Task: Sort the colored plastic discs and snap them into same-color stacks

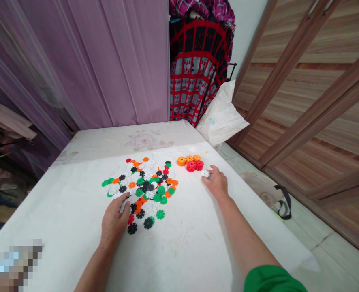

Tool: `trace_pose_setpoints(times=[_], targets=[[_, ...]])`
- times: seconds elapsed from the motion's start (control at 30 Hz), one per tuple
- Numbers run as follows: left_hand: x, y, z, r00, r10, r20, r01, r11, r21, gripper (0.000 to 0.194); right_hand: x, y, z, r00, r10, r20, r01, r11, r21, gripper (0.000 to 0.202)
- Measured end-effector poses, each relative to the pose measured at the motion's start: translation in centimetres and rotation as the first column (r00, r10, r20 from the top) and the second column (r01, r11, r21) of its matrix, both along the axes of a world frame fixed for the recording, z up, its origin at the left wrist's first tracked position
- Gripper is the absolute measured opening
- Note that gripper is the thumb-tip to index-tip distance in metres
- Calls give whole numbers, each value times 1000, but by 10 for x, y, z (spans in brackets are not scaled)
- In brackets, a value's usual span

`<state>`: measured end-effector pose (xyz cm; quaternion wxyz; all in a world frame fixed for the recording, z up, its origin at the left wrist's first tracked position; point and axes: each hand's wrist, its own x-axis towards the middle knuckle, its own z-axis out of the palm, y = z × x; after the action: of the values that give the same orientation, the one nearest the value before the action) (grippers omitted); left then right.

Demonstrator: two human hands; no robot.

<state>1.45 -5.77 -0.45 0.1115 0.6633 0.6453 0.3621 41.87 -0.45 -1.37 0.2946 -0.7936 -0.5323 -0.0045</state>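
Note:
A loose spread of snowflake-shaped plastic discs (146, 186) in green, black, orange, red and white lies on the white-covered table (185, 251). My left hand (114, 217) is at the near left edge of this spread. Its thumb and index finger are apart, with pale discs close by; the other fingers are partly hidden. My right hand (217, 182) pinches a white disc (205, 173) between thumb and fingertips, right of the spread. Just beyond that disc are red disc stacks (194, 165), with orange disc stacks (188, 159) behind them.
A flowered cloth (143, 140) covers the table's far end. A white sack (222, 115) stands at the far right corner. Purple curtains (121, 61) hang behind, and a wooden wardrobe (304, 101) is on the right. A clear bag with black handles (284, 200) lies on the floor.

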Motion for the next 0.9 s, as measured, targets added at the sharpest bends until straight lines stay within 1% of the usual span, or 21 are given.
trace_pose_setpoints(times=[0.2,0.47,0.67,0.9], targets=[[-1,0,1,1000,-5,2,5,1000,-15,44,3,1,0,999,46,-6,-46,999,-6,57],[-1,0,-4,1000,5,8,-5,1000,1,43,1,2,3,998,56,1,-56,997,-49,60],[-3,2,-6,1000,1,-7,-1,1000,10,42,1,1,3,998,69,9,-69,997,-25,60],[-2,1,-3,1000,-15,20,15,1000,-5,43,-2,-2,3,998,64,10,-63,998,-29,62]])
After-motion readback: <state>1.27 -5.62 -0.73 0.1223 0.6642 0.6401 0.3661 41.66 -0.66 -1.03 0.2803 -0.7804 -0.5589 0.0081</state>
